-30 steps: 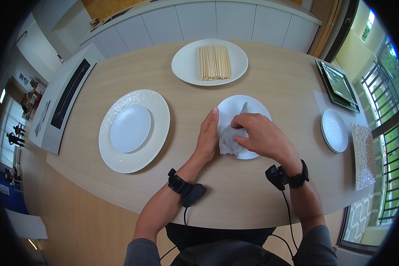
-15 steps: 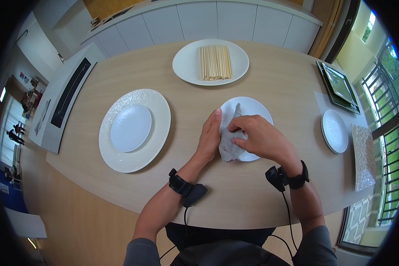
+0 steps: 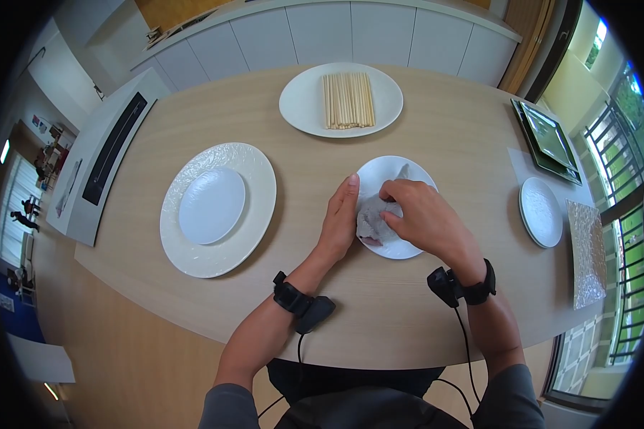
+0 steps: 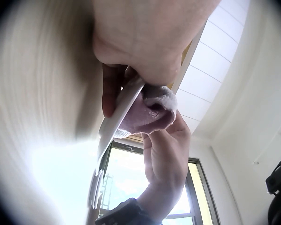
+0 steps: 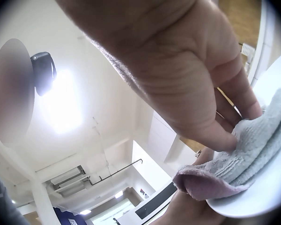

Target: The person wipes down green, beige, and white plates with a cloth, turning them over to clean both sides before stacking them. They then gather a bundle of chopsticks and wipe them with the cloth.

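Observation:
A small round white plate [image 3: 411,247] sits near the middle of the table, raised at its left rim in the left wrist view. My left hand [image 3: 337,220] holds that rim, thumb on the upper side and fingers [image 4: 111,89] underneath. A grey cloth [image 5: 257,145] with a pinkish-purple underside lies bunched on the plate. My right hand [image 3: 428,218] pinches the cloth between thumb and fingers, pressing it against the plate's surface. In the right wrist view, a fold of the cloth curls up to show the purple side.
A large textured plate [image 3: 257,214] bearing a smaller white plate [image 3: 212,206] stands at left. At the back, an oval plate [image 3: 300,107] holds wooden chopsticks [image 3: 348,100]. Green square trays [image 3: 547,136], small plates [image 3: 540,211] and a clear textured tray [image 3: 587,254] line the right edge.
My right hand and the cloth have shifted over the plate, first toward me, then slightly away and right. The cloth's folds have changed. My left hand stays on the rim.

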`<state>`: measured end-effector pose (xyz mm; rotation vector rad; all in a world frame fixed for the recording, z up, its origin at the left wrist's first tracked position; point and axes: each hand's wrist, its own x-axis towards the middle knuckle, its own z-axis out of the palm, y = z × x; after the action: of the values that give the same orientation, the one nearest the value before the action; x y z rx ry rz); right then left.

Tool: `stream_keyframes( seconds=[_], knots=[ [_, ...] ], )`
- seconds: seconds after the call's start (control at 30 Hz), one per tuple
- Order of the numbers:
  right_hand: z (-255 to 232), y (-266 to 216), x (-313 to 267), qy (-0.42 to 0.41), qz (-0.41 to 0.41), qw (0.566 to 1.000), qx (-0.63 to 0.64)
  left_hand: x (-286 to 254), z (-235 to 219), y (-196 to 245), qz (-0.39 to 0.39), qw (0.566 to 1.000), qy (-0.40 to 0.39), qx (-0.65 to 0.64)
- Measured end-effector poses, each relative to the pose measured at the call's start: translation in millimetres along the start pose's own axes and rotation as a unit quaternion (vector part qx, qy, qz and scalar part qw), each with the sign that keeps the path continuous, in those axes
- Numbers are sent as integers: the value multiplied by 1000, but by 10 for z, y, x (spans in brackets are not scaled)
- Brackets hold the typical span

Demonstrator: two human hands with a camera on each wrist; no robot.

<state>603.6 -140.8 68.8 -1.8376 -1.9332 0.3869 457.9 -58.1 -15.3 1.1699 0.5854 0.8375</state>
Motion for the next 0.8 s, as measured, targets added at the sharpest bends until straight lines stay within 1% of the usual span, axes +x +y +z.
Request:
stream_keyframes(
  seconds=[0.07,0.13,0.2,0.23,0.27,0.4,0.47,0.53,0.6,0.67,0.7,0.73,0.8],
  knots=[
    [1,13,-8,-4,-9,1000,-1,17,-21,-39,8,1000,4,23],
    [-9,11,-14,-7,-18,1000,-1,15,-13,-23,0,1000,3,5],
    [-31,-16,-15,-45,-43,997,53,17,-12,-20,-9,1000,3,-12],
    [-24,-19,-15,-45,-43,997,53,21,-15,-27,-17,999,-5,-35],
    [-10,-21,-15,-36,-60,996,60,26,-17,-34,-25,998,-14,-57],
    [48,8,15,-1,-109,992,70,57,-43,-74,-24,997,-17,-66],
    [69,31,39,13,-111,991,71,80,-97,-127,7,999,-36,-28],
    [101,54,55,27,-114,991,71,55,-60,-61,2,999,-32,-39],
    [130,83,58,86,-113,988,55,42,-22,-21,-5,998,-32,-53],
    [136,112,60,100,-97,990,32,41,-11,-11,-14,998,-10,-68],
    [132,129,55,112,-85,990,11,40,-14,-16,-16,997,-16,-70],
    [123,151,49,113,-81,990,8,38,-29,-20,-10,997,-13,-69],
    [105,176,46,102,-57,992,-40,45,-39,-43,-3,998,-12,-69]
  ],
)
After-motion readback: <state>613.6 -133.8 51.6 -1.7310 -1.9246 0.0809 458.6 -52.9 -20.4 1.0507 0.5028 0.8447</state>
